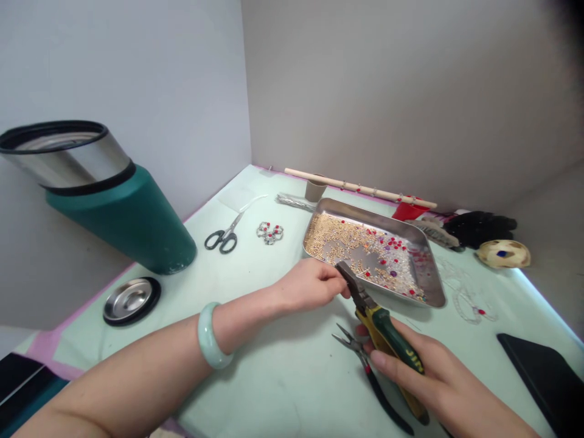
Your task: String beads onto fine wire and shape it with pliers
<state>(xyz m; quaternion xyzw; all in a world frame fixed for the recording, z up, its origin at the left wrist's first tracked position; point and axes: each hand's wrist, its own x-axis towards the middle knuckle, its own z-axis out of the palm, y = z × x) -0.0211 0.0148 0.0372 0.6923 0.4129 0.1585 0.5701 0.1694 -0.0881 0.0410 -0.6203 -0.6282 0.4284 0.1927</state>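
My right hand (424, 359) is wrapped round the green and yellow handles of a pair of pliers (387, 328), whose dark jaws point up and to the left. My left hand (314, 283), with a pale green bangle (213, 336) on the wrist, is closed in a pinch beside those jaws. What its fingertips hold is too small or hidden to make out. Just behind both hands stands a metal tray (435, 274) of gold, clear and red beads. Under my right hand, a second pair of pliers (371, 371) with black handles lies on the table.
At the left stand a green flask (123, 219) and its steel lid (132, 300). Scissors (224, 236) and a beaded wire piece (269, 232) lie mid-table. Behind are wires (294, 201), a cup (316, 190) and a wooden stick (360, 187). A phone-like black slab (541, 377) lies right.
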